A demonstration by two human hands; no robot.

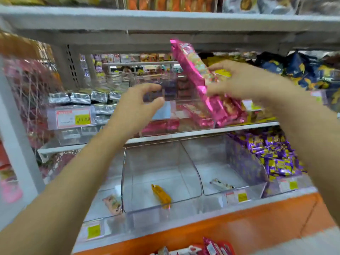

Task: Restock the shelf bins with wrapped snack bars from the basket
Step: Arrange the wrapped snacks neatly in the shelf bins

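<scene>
At pink-stocked shelf bin (176,127), right hand (244,80) holding pink bars (193,69)

Bare forearms (77,181); left hand (135,109), right hand (246,81)

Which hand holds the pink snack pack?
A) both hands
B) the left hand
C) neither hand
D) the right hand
D: the right hand grips the pink snack pack, while the left hand reaches beside it, apart from it and holding nothing.
</scene>
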